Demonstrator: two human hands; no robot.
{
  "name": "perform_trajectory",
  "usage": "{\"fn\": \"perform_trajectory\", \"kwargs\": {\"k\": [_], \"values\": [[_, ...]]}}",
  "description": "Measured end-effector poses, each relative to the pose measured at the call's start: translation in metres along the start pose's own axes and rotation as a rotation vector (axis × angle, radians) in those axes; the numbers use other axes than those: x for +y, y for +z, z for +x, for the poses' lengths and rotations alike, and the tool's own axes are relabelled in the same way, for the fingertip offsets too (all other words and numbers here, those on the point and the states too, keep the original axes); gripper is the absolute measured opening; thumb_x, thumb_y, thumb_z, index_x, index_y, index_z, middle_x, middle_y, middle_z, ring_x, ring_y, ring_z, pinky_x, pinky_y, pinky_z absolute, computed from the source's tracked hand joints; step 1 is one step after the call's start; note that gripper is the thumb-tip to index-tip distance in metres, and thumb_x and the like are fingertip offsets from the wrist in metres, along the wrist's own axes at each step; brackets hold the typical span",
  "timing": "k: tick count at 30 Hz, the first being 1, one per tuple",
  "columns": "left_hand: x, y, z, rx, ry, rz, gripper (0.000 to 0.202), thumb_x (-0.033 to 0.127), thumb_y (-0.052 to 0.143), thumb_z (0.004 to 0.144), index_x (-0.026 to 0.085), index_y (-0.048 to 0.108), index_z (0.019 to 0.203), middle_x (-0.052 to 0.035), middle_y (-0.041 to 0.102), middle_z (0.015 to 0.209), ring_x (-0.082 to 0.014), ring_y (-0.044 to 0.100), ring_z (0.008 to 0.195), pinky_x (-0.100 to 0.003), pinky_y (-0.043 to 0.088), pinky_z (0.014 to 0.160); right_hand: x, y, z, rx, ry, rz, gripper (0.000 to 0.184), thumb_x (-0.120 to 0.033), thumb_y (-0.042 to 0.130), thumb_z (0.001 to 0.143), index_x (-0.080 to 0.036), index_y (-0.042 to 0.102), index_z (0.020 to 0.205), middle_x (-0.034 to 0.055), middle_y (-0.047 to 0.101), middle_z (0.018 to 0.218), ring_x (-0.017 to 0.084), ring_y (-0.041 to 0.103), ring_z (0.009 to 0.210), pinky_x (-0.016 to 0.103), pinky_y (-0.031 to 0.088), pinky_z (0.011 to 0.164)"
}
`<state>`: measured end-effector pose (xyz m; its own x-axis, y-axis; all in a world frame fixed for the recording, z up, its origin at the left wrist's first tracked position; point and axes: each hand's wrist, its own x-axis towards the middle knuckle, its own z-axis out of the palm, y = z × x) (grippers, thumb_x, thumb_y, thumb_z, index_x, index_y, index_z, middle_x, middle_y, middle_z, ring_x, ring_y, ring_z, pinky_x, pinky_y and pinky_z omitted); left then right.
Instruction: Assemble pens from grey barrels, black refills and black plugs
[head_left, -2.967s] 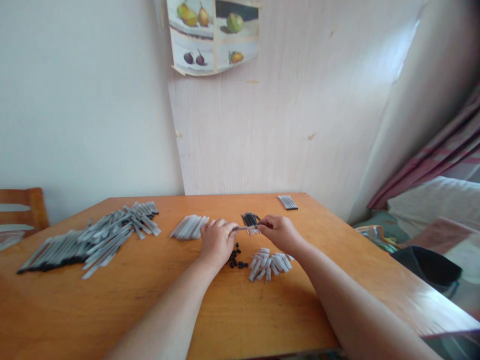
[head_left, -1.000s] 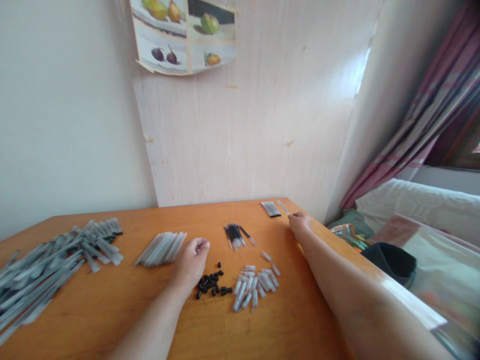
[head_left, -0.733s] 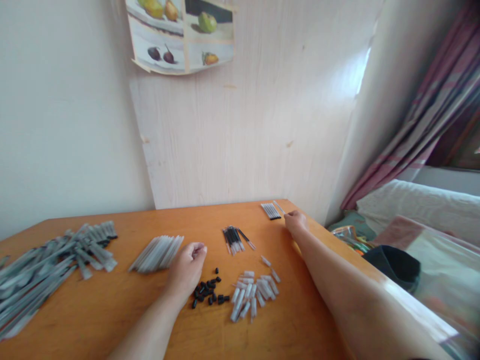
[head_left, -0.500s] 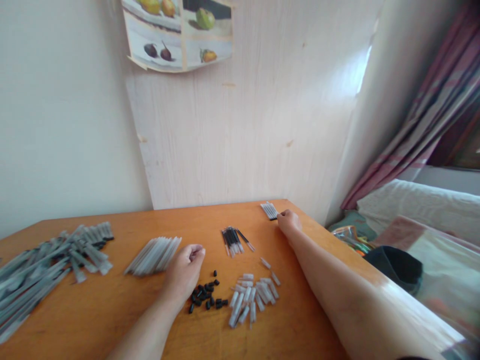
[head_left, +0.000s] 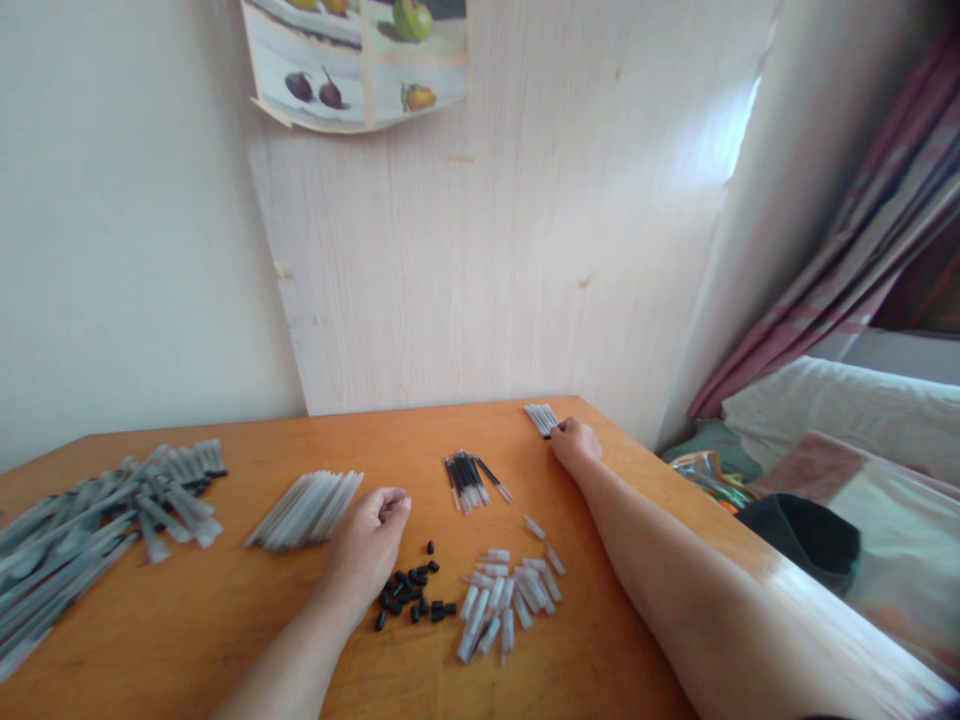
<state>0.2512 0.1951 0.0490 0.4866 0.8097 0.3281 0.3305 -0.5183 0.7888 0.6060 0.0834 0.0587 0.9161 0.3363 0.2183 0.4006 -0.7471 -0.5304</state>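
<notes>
At the table's far right corner, my right hand (head_left: pixel 576 445) has its fingers closed at the near right end of a row of white pens with black ends (head_left: pixel 541 418). The fingertips seem to pinch the outermost pen, though the hand partly hides it. My left hand (head_left: pixel 371 535) rests loosely curled, with nothing visible in it. It lies between a stack of clear pen barrels (head_left: pixel 307 510) and a scatter of small black plugs (head_left: pixel 409 590). Black ink refills (head_left: pixel 466 480) lie in the middle. Clear pen caps (head_left: pixel 506 605) are spread nearer to me.
A large heap of clear tubes with black ends (head_left: pixel 112 525) covers the left of the wooden table (head_left: pixel 247 640). Behind stands a pale board (head_left: pixel 450 300) with fruit pictures. Past the right table edge are a dark open container (head_left: pixel 802 540) and a bed (head_left: pixel 892 500).
My right hand has shifted slightly left against the row of white pens. The view has tilted down a little. My left hand stays in place.
</notes>
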Motion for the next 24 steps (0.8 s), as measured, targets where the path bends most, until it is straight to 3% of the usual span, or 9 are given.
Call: {"fn": "perform_trajectory", "kwargs": {"k": [8,24], "values": [[-0.0066,0.0028,0.0013,-0.009,-0.01,-0.025,0.04,0.049,0.052,0.081,0.017,0.064,0.101,-0.0099,0.07,0.1,-0.0233,0.066,0.094,-0.038,0.049,0.088,0.0005,0.0019,-0.0002,-0.02,-0.014,-0.009,0.028,-0.038,0.051,0.083,-0.02,0.07,0.093,0.0133,0.07,0.097,0.024,0.065,0.09,0.029,0.045,0.067],[-0.0081,0.0027,0.0016,0.002,0.024,0.012,0.037,0.048,0.051,0.083,0.018,0.065,0.1,-0.0078,0.071,0.098,-0.0213,0.065,0.091,-0.035,0.05,0.084,0.0001,-0.0001,-0.0041,-0.06,-0.031,-0.019,0.033,-0.046,0.051,0.081,-0.023,0.072,0.091,0.0115,0.07,0.097,0.026,0.064,0.092,0.03,0.045,0.067]]}}
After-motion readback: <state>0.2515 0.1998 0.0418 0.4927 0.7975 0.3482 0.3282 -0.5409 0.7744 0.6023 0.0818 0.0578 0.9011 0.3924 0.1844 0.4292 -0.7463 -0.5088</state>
